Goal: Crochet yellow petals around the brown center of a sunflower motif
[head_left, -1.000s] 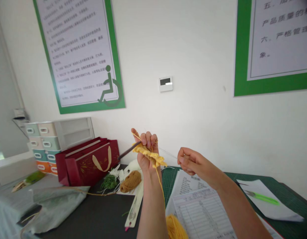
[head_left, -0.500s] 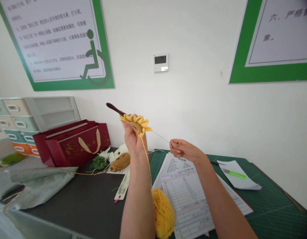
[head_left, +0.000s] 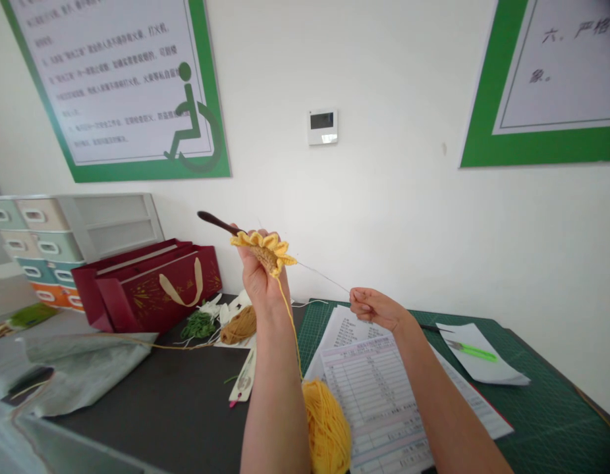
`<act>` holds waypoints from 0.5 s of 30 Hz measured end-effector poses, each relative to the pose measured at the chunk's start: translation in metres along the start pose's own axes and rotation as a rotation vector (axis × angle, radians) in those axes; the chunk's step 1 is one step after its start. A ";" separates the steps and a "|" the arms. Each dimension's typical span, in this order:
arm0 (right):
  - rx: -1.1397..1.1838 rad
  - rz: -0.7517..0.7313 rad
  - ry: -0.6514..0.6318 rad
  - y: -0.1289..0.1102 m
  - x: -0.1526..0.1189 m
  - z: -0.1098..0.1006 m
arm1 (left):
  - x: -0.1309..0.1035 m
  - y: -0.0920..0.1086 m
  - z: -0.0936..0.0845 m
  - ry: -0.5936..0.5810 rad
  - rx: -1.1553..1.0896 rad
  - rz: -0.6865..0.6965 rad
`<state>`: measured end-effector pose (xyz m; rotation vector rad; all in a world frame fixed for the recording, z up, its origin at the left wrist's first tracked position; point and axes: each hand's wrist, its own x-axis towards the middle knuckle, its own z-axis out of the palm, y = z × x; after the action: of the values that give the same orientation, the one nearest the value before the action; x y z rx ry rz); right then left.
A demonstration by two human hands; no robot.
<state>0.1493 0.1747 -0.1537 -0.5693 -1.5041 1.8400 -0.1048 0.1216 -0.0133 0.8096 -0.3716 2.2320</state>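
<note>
My left hand (head_left: 259,270) is closed on a crocheted sunflower (head_left: 265,251) with yellow petals and a brown centre, held up in front of the wall. A dark crochet hook handle (head_left: 216,221) juts out to the left from behind the flower. Yellow yarn (head_left: 291,316) hangs from the flower down to a yellow yarn ball (head_left: 327,428) beside my left forearm. To the right, my right hand (head_left: 375,308) pinches a thin wire or thread (head_left: 325,276) that runs taut to the flower's right petal.
Printed sheets (head_left: 374,395) lie on a green cutting mat (head_left: 547,395). A green utility knife (head_left: 475,352) rests on paper at right. Brown yarn (head_left: 238,326) and green yarn (head_left: 197,326) sit left of my arm, before a red gift bag (head_left: 137,296) and drawer units (head_left: 112,224).
My right hand has moved right and slightly down, away from the flower, and the stretch of thread between has lengthened. My left hand with the flower has shifted slightly left.
</note>
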 end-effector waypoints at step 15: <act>-0.201 -0.128 -0.012 -0.022 -0.022 0.002 | -0.019 0.013 0.016 -0.281 -0.145 0.072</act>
<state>0.1680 0.1588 -0.1335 -0.5433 -1.7045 1.6097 -0.0968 0.0944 -0.0140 1.0480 -0.6979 2.1302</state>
